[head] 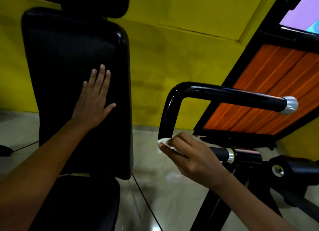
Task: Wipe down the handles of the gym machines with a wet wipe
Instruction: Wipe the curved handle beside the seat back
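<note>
Wet wipe [163, 143] pinched in right hand [191, 159] fingers, pressed on lower end of black U-shaped handle [166, 110]. Handle tube runs up from fingertips, then bends right toward chrome cap [290, 105]. Left hand [94, 99] laid flat, fingers straight, on back pad [69, 58]; farther from handle. Glossy tube, tiled floor [164, 179], yellow wall [164, 58] behind.

Single head-worn view, facing forward and down, close over both hands
</note>
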Available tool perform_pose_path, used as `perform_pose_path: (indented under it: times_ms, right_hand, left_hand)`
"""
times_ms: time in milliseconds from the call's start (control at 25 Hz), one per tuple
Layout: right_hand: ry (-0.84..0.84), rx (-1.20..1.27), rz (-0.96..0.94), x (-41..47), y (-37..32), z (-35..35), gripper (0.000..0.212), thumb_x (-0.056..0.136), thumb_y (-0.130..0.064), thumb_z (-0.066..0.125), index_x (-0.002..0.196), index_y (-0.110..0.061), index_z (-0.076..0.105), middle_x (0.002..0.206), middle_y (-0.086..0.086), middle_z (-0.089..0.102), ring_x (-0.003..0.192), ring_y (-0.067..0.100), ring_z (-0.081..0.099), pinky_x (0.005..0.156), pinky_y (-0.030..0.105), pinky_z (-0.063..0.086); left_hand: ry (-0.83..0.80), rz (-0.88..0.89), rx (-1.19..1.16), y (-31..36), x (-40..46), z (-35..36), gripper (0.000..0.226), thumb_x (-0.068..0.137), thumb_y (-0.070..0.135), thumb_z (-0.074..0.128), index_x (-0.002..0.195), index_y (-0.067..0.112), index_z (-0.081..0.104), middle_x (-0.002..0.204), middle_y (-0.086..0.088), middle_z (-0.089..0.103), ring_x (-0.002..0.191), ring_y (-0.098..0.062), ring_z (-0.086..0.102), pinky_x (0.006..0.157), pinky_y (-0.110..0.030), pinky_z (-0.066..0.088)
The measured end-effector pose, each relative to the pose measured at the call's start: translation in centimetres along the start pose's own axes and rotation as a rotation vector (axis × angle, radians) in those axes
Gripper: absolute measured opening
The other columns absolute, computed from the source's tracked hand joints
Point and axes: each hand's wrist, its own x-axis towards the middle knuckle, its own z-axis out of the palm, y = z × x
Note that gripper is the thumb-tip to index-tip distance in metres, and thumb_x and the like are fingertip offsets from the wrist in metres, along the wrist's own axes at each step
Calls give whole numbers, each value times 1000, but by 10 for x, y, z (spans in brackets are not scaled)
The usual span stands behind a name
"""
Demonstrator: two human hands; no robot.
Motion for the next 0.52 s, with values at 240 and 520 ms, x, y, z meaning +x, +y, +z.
perform_pose_path:
  times_ms: [240,520]
  right_hand:
    - [247,-92,172,43,21,-26,20,92,-8,59,104,4,69,81,16,60,72,29,54,53,36,43]
    - [302,-115,341,72,22,-47,25,94,-8,48,105,4,67,98,20,62,84,33,55,72,31,40]
  left_hand:
    - [-10,5,39,-1,-1,1,105,82,34,69,150,9,-7,158,-7,-17,145,-30,-7,113,-56,16]
    - [12,-13,36,1,-1,3,107,80,32,71,150,9,-5,158,-8,-16,145,-31,-8,113,-56,17]
